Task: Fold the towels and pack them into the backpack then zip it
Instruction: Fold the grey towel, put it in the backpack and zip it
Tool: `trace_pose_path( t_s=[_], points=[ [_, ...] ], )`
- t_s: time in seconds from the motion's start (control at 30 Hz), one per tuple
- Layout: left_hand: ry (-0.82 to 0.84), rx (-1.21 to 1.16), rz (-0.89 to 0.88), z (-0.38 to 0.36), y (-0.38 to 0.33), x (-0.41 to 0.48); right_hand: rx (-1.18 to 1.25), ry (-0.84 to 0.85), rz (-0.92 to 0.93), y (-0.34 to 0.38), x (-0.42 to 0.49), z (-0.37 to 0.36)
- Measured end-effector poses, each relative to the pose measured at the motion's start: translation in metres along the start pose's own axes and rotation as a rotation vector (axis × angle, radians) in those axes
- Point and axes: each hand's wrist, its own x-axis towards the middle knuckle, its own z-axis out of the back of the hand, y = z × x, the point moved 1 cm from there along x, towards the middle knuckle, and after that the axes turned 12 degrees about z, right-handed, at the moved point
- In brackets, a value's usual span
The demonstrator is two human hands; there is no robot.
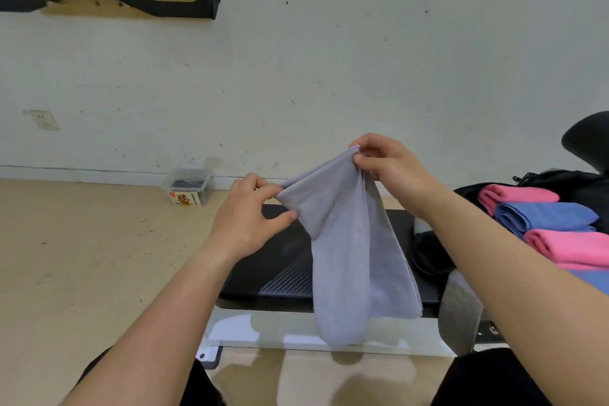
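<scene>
Towel (346, 257) hangs in mid-air at the centre of my view, grey, doubled over so its layered edges run down the right side and its rounded bottom drops just past the near edge of the black bench pad (283, 260). I see my left hand (247, 221) at about 9 o'clock from the cloth, thumb and fingertips pinched shut on the left upper corner. My right hand (389, 168) sits higher, at about 1 o'clock, with fingers closed on the top corner, so the upper edge slopes up from left to right.

At 3 o'clock, well apart from the hanging cloth, I see folded towels stacked in a row: a pink one (517, 196) farthest, a blue one (547, 216) touching it, then another pink one (573, 247) nearest. They lie against the black backpack (573, 181), which sits at the right edge; I cannot tell whether they rest inside it or on it.

At 11 o'clock on the wooden floor (82, 257), a clear plastic box (186, 186) stands against the wall.
</scene>
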Motion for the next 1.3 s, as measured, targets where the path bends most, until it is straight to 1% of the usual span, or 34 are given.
trace_pose_path(
  t_s=[0.1, 0.2, 0.3, 0.4, 0.47, 0.6, 0.73, 0.8, 0.87, 0.93, 0.97, 1.0, 1.07, 1.2, 1.3],
  points=[
    [-0.013, -0.296, 0.004, 0.007, -0.010, -0.005, -0.110, -0.071, -0.028, -0.005, 0.008, 0.001],
    [-0.013, -0.486, 0.079, 0.023, -0.028, -0.004, -0.148, -0.154, -0.007, 0.002, 0.009, -0.004],
    [-0.050, -0.599, 0.106, 0.043, -0.051, 0.005, -0.177, -0.237, 0.004, 0.019, 0.011, -0.004],
    [-0.026, -0.706, 0.178, 0.060, -0.072, 0.009, -0.291, -0.253, 0.036, 0.035, 0.006, 0.001],
    [-0.008, -0.730, 0.179, 0.069, -0.082, 0.009, -0.327, -0.245, 0.026, 0.044, -0.001, 0.006],
    [-0.078, -0.781, 0.201, 0.080, -0.093, 0.006, -0.211, -0.162, 0.002, 0.057, -0.017, 0.011],
    [-0.140, -0.715, 0.203, 0.073, -0.093, 0.010, -0.148, -0.209, -0.018, 0.056, -0.018, 0.014],
    [-0.163, -0.607, 0.176, 0.062, -0.090, 0.015, -0.196, -0.228, -0.036, 0.043, -0.013, 0.014],
    [-0.180, -0.421, 0.131, 0.044, -0.082, 0.020, -0.395, -0.197, -0.048, 0.019, -0.009, 0.011],
    [-0.131, -0.243, 0.110, 0.019, -0.069, 0.026, -0.661, -0.137, -0.093, -0.012, -0.007, 0.006],
    [-0.088, -0.180, 0.115, 0.003, -0.060, 0.030, -0.718, -0.111, -0.122, -0.030, -0.006, 0.002],
    [-0.046, -0.134, 0.127, -0.012, -0.051, 0.034, -0.706, -0.096, -0.149, -0.048, -0.005, -0.003],
    [0.003, -0.084, 0.158, -0.038, -0.035, 0.043, -0.599, -0.104, -0.202, -0.081, -0.002, -0.014],
    [-0.033, -0.074, 0.211, -0.068, -0.012, 0.072, -0.318, -0.229, -0.289, -0.122, 0.013, -0.025],
    [-0.031, -0.047, 0.228, -0.089, 0.002, 0.096, -0.212, -0.266, -0.321, -0.145, 0.030, -0.028]
  ],
)
